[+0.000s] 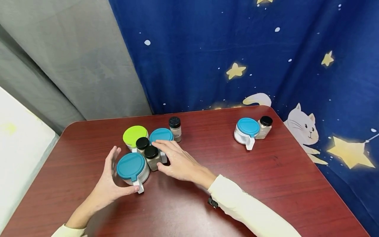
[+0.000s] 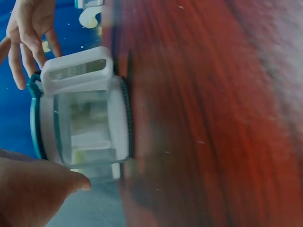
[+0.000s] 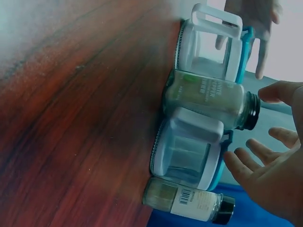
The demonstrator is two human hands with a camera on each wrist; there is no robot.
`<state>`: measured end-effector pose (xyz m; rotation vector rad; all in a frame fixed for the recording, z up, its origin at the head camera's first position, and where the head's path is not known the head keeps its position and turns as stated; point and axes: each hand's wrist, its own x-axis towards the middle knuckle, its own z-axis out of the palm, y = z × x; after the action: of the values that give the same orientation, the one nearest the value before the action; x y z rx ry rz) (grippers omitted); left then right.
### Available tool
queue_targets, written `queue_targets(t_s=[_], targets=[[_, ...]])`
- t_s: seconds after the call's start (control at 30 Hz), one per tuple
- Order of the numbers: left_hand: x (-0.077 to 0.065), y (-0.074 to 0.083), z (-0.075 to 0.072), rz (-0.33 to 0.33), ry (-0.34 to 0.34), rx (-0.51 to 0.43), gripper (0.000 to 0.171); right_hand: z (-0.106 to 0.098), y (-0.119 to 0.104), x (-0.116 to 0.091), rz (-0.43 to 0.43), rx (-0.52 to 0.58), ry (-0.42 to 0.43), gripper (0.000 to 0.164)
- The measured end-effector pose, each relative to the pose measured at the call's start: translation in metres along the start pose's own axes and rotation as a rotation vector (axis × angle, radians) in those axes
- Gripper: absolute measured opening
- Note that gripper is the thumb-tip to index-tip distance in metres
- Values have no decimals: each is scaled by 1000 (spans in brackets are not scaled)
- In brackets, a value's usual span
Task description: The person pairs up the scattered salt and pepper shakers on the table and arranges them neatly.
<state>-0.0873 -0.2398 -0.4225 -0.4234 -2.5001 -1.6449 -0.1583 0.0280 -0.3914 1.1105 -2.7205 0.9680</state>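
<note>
My left hand (image 1: 111, 189) spreads around the front teal-lidded jar (image 1: 130, 166), fingers along its left side and thumb by its white handle. In the left wrist view the clear body of this jar stands upright beside the thumb. My right hand (image 1: 180, 163) hovers over the cluster with loose fingers. Its thumb is close to a black-capped spice bottle (image 1: 152, 162), whose label reads pepper in the right wrist view, and its fingertips overlap a second teal-lidded jar (image 1: 160, 133). Beside them stand a green-lidded jar (image 1: 135, 135) and another black-capped bottle (image 1: 142, 143).
Behind the cluster is a slim black-capped shaker (image 1: 175, 126). Far right on the reddish-brown table (image 1: 207, 131), a third teal-lidded jar (image 1: 248, 126) stands next to a black-capped bottle (image 1: 264, 127). A blue star-patterned curtain (image 1: 192, 49) hangs beyond the back edge.
</note>
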Motion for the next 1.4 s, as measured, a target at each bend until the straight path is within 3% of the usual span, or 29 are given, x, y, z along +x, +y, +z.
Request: queue_targets(t_s=[0.23,0.47,0.63,0.77,0.93,1.1,1.2,1.4], targets=[[-2,-16,5,-45,-39,50,141,11,9,6,-118,-136,10,60],[-5,-21,7,-145,-33,114,134,14,12,8,-190,-192,80,48],[-4,-23,7,-78,-37,109,124,14,8,6,-216,-180,91,44],[-5,-23,8,-20,-52,73,118,15,6,1,-169,-84,58,52],[-8,-22,6,-37,-98,84,118,15,2,-6,-16,21,29,58],[-7,-22,5,-39,-133,115,124,15,2,-8,75,72,-38,64],[-7,-22,6,-29,-128,116,123,19,4,-7,85,98,-67,66],[-10,-19,6,-46,-110,143,117,20,7,-4,26,135,-84,58]])
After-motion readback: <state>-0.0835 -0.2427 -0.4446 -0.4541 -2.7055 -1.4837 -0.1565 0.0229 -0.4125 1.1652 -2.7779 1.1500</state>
